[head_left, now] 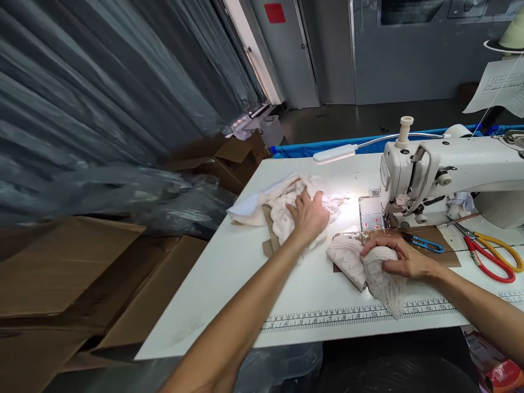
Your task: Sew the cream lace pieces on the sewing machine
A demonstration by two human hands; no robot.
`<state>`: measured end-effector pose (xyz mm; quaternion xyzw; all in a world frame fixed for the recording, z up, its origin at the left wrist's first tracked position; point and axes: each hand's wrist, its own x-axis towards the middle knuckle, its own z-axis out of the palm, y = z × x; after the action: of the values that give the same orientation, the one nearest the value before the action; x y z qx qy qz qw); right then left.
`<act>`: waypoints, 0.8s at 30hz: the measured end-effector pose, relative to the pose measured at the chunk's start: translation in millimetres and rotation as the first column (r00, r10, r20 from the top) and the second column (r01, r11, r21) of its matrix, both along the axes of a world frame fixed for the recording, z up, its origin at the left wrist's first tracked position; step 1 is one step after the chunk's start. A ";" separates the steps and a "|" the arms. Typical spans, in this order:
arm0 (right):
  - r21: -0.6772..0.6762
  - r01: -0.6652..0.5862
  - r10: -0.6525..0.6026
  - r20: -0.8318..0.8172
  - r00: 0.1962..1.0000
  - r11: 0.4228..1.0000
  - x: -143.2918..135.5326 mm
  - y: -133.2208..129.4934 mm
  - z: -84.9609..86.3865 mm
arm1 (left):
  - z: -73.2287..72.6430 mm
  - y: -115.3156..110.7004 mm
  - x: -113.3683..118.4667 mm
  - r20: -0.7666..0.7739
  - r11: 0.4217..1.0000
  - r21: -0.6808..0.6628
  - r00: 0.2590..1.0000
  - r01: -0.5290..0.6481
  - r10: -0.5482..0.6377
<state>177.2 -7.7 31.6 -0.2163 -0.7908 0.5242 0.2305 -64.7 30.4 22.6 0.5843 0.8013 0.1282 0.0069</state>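
My left hand point(310, 218) rests on a loose pile of cream lace fabric point(282, 215) left of the sewing machine, its fingers spread and bent down into the lace. Whether it pinches any of the cloth is hidden. My right hand point(403, 259) is closed on a pale lace piece point(385, 273), thumb in front and fingers behind. A folded part of this lace point(347, 256) lies to the left of the hand, and a scalloped edge hangs toward the printed ruler. Just behind my right hand is the machine's needle area, over a metal plate point(370, 213).
The white sewing machine point(450, 164) stands at the right. Blue thread snips point(426, 244) lie on a brown sheet point(444, 248), near red-and-yellow-handled scissors point(493, 251). A ruler scale point(327, 317) runs along the table's front edge. Cardboard boxes point(69, 267) are at the left.
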 end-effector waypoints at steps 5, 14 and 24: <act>0.173 0.053 -0.095 0.243 0.965 0.984 6.3 -9.0 11.7 | -4.6 23.0 -18.0 0.121 0.983 0.171 0.992 -0.063 0.043; 0.254 0.090 -0.195 0.426 0.884 0.963 68.7 -29.6 17.7 | 10.2 -30.7 11.5 -0.086 0.490 0.299 0.535 0.819 -0.841; 0.411 0.088 -0.271 0.412 0.870 0.908 32.6 -28.2 27.3 | 31.1 -61.5 43.4 0.141 0.380 -0.023 0.379 0.925 -0.915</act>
<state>209.8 -35.9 58.8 -0.3594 -0.8845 0.2710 0.1224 -21.3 -31.0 53.7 0.9218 0.3461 0.0940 0.1473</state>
